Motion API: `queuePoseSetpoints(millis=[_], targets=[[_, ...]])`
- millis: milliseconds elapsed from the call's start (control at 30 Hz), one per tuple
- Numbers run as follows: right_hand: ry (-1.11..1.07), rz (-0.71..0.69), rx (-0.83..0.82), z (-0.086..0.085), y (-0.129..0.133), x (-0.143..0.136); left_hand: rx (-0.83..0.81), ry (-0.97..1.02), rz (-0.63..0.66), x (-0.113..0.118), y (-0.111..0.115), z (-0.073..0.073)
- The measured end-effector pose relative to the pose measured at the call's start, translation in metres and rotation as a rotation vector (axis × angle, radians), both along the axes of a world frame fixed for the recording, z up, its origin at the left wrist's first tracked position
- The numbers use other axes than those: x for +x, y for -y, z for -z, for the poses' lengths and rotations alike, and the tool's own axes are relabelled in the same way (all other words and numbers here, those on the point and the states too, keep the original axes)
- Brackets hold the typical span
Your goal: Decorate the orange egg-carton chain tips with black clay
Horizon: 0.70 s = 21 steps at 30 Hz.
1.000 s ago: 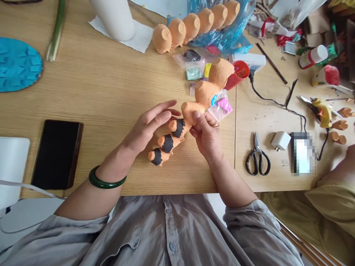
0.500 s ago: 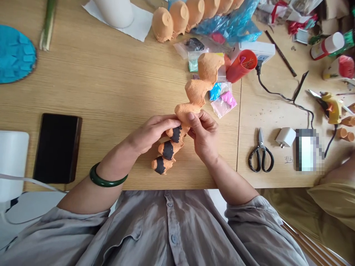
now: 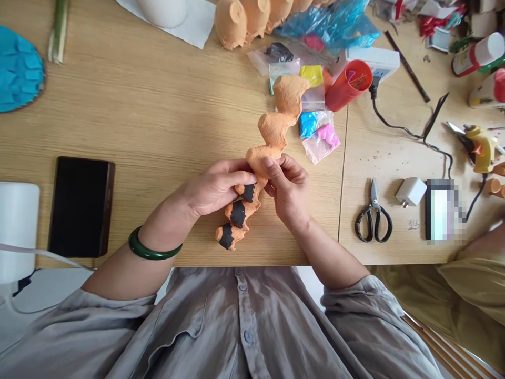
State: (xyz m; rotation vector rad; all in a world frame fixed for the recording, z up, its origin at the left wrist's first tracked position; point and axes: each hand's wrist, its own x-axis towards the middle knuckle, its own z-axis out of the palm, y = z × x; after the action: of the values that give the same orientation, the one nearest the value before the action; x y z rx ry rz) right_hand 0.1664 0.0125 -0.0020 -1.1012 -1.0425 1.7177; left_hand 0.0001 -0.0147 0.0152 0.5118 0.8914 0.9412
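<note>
An orange bumpy strip [image 3: 273, 130] with several rounded cups slants across the middle of the view, its upper end toward the clay packets. Black patches cover parts of its lower cups. My left hand [image 3: 221, 187] grips the strip's left side near the topmost black patch, fingertips against the orange surface. On the other side my right hand [image 3: 290, 187] pinches the strip's middle, thumb on top and fingers curled beneath. Small packets of blue [image 3: 308, 124], pink [image 3: 328, 136] and yellow [image 3: 311, 76] material lie beyond it. A green bangle is on my left wrist.
Black scissors [image 3: 373, 216], a white adapter [image 3: 411, 191] and a blurred phone lie right. A red cup [image 3: 347, 87] stands by a white power strip. Left are a black rectangular device [image 3: 81, 207] and a blue oval piece [image 3: 19, 69]. Another person's arm shows at right.
The view has shifted slightly, so the items at the back sit higher in the picture. The strip's upper end has swung a little left; both hands keep their hold.
</note>
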Motion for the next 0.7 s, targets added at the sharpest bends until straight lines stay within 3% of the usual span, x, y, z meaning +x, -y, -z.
queuePoseSetpoints(millis=[400,700], targets=[[-0.071,-0.023,0.051,0.0004,0.0010,0.0001,-0.092,0.068,-0.001,0.0002,-0.0004,-0.0051],[-0.079,-0.003,0.060,-0.0011,-0.0016,0.0016,0.004,0.078,0.046,0.0016,-0.0005,-0.0044]])
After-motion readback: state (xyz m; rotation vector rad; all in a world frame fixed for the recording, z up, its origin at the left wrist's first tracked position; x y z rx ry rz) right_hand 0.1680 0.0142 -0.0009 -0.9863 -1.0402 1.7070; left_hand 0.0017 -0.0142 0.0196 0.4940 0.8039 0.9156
